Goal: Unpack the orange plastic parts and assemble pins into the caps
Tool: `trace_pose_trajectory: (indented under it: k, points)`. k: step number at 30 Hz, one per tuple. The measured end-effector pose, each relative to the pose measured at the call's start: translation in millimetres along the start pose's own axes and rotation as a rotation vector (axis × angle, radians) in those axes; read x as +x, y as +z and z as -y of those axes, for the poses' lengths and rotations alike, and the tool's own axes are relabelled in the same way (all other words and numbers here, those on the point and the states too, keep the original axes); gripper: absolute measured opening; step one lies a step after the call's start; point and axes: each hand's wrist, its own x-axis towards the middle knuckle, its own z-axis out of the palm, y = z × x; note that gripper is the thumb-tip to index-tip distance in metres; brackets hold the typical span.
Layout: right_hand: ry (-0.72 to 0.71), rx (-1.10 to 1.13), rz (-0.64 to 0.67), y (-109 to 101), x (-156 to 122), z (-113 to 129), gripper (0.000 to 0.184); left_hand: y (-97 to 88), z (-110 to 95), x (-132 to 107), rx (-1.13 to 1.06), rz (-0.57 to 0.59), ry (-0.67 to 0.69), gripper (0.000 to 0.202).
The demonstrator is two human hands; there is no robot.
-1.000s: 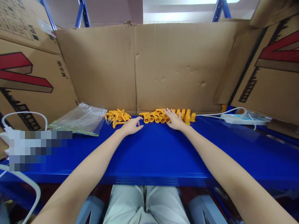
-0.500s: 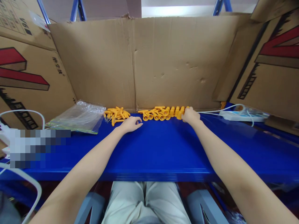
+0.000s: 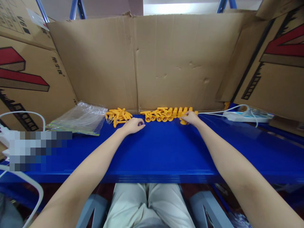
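Observation:
A row of small yellow plastic parts (image 3: 163,114) lies along the back of the blue table (image 3: 161,148), against a cardboard wall. My right hand (image 3: 190,117) is at the right end of that row, its fingers closed on one yellow piece (image 3: 183,121). My left hand (image 3: 133,125) rests on the table with fingers loosely curled and nothing visible in them. It sits between the row and a second heap of yellow T-shaped parts (image 3: 118,116) with small chains.
A clear plastic bag (image 3: 79,118) lies at the left of the table. A white power strip (image 3: 244,116) with cables sits at the back right. Cardboard boxes (image 3: 26,72) wall in both sides and the back. White cable loops at the left edge.
My right hand slid from the middle of the yellow row to its right end, then closed on a piece and drew slightly back. My left hand stayed put.

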Motion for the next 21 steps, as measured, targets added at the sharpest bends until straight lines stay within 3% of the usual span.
trace_pose_trajectory:
  k: [4,10,13,17,21]
  points:
    - [0.051,-0.104,0.168,6.9,-11.9,15.0,0.025,1.0,0.6,0.0,0.012,-0.002,0.003,0.028]
    - [-0.058,-0.093,0.155,13.3,-17.7,23.6,0.026,-5.6,-7.4,-2.9,0.08,0.023,-0.023,0.029]
    - [-0.093,-0.163,0.137,17.3,-13.6,19.6,0.028,-17.4,-6.3,-5.2,0.237,-0.051,-0.156,0.029]
    - [-0.125,-0.238,0.172,18.8,-11.7,19.1,0.032,-31.9,10.8,-9.0,0.431,-0.177,-0.427,0.033]
    - [-0.145,-0.296,0.196,17.2,-13.2,22.6,0.034,-33.8,29.9,-13.2,0.475,-0.078,-0.623,0.039]
